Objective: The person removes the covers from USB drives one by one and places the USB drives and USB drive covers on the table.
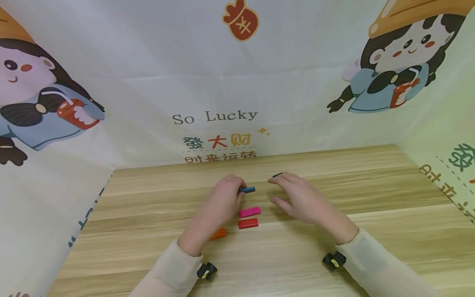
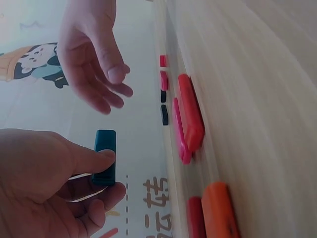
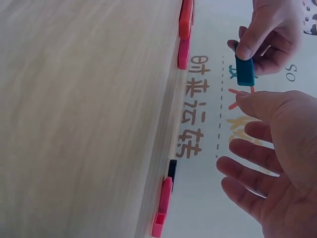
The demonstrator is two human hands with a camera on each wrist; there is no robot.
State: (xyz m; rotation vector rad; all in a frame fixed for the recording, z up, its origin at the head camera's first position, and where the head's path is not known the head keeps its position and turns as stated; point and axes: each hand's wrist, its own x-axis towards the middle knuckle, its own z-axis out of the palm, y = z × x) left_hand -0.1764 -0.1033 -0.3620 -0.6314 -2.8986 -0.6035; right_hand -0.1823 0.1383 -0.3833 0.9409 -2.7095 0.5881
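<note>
A dark teal-blue block (image 1: 248, 189) is pinched between the thumb and fingers of my left hand (image 1: 224, 200), raised above the table in the left wrist view, where the block (image 2: 104, 157) stands upright. My right hand (image 1: 304, 200) is to its right with fingers spread and loosely bent, holding nothing; in the right wrist view the block (image 3: 244, 71) is just beyond its thumb, apart from it. Below the hands a pink piece (image 1: 250, 212) lies behind a red piece (image 1: 248, 223). An orange piece (image 1: 219, 234) lies partly hidden by my left forearm.
A black piece (image 1: 277, 175) lies behind my right hand's fingers. The right wrist view shows pink-red pieces (image 3: 165, 196) beside a black one (image 3: 172, 171). In the left wrist view a dark red piece (image 2: 196, 218) lies beside the orange one. A printed cloth (image 1: 148, 103) hangs behind the wooden table (image 1: 148, 194).
</note>
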